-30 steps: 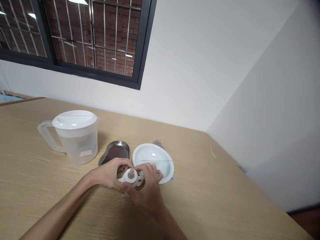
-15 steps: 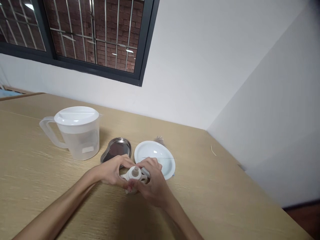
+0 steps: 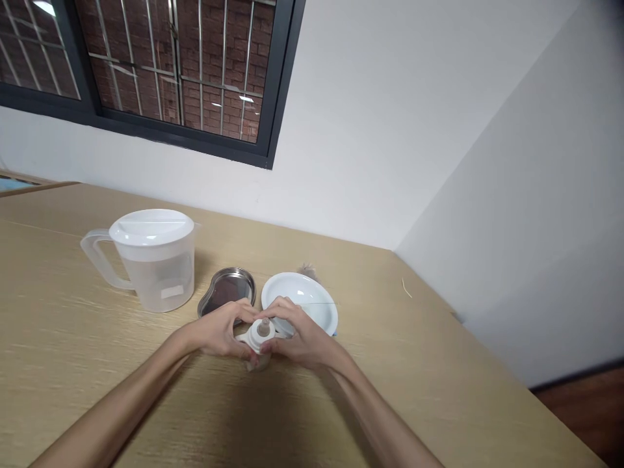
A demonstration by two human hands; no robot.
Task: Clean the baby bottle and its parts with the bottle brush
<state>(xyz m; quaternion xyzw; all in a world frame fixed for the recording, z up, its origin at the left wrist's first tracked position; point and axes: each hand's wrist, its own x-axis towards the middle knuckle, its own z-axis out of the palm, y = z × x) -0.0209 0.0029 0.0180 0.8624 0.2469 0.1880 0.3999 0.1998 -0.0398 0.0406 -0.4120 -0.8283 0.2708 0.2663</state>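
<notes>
Between my two hands is a baby bottle with a white collar, side handles and a clear teat pointing up. My left hand curls around its left side, thumb at the front and fingers behind. On the other side my right hand grips the collar, with its thumb in front and its fingers over the back. Most of the bottle's body is hidden below the collar. Just behind the hands are a kidney-shaped steel tray and a white oval bowl, both partly covered by my fingers.
A lidded clear plastic jug stands on the wooden table to the left. Behind the bowl lies a small bristly tuft. A thin pale strand rests farther right. The wall and a barred window border the table's back.
My right hand has shifted its hold around the collar, its wrist swinging outward to the right. My left hand keeps its grip. The camera view has shifted slightly.
</notes>
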